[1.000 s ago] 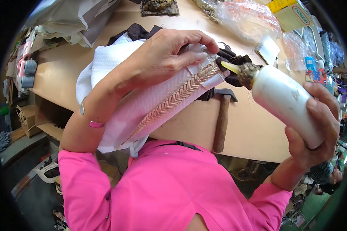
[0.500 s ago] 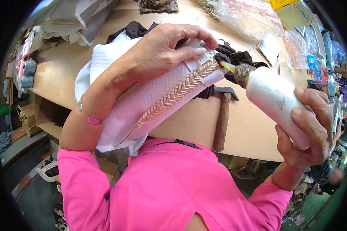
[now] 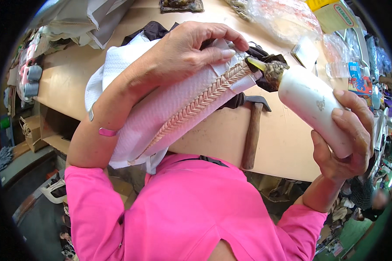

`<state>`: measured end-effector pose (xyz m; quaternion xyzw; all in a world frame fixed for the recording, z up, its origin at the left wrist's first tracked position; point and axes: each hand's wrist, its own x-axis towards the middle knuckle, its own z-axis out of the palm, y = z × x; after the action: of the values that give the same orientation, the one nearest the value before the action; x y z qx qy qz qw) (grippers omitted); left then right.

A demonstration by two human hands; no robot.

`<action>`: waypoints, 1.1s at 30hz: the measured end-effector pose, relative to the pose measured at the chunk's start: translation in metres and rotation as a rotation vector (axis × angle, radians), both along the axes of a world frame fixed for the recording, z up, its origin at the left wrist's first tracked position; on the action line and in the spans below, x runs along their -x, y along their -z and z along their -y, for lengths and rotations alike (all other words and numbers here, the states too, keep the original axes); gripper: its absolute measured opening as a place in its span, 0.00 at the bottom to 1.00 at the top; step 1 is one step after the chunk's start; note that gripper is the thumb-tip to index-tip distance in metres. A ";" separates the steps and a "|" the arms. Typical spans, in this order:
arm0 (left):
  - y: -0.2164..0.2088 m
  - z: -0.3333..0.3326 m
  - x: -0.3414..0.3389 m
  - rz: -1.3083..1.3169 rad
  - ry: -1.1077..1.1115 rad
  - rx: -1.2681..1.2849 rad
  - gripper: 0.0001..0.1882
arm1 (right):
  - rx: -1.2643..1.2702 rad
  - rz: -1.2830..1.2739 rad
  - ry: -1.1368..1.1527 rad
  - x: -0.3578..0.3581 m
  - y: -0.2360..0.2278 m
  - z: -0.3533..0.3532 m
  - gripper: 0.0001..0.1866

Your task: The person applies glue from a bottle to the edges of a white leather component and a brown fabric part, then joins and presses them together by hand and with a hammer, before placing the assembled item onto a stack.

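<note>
My left hand (image 3: 196, 54) pinches the far right edge of a white textured fabric piece (image 3: 148, 115), its forearm lying across it. A tan braided trim (image 3: 194, 107) runs lengthwise along this piece. In my right hand (image 3: 350, 137) is a white squeeze bottle (image 3: 311, 102), tilted with its crusted brown neck toward the fabric. Its yellowish nozzle tip (image 3: 256, 64) is at the end of the braid, close to my left fingertips; whether it touches is hard to tell. Black fabric (image 3: 265, 58) sticks out behind the nozzle.
A hammer (image 3: 251, 135) with a wooden handle lies on the table (image 3: 283, 148) between my arms. Farther back are a spiral notepad (image 3: 305, 52), a clear plastic bag (image 3: 283, 19) and a dark, crusted tray (image 3: 181, 5). Grey-white sheets (image 3: 74, 21) are heaped at the far left.
The bottle has shifted slightly up and left, its nozzle now nearer the end of the braid. My left hand keeps its grip and has moved up a little.
</note>
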<state>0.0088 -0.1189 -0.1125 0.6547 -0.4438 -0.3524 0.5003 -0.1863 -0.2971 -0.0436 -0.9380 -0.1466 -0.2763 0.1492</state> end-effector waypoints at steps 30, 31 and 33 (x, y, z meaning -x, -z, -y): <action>0.014 0.004 -0.006 -0.112 -0.018 0.149 0.11 | -0.090 0.061 0.003 0.014 0.028 -0.027 0.18; 0.013 0.004 -0.007 -0.106 -0.022 0.148 0.11 | -0.081 0.068 0.013 0.015 0.030 -0.027 0.17; 0.013 0.005 -0.009 -0.106 -0.017 0.140 0.11 | -0.086 0.091 0.026 0.017 0.034 -0.032 0.16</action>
<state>0.0176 -0.1237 -0.1258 0.6023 -0.4345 -0.3505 0.5707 -0.2035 -0.2654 -0.0779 -0.9190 -0.1292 -0.3267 0.1790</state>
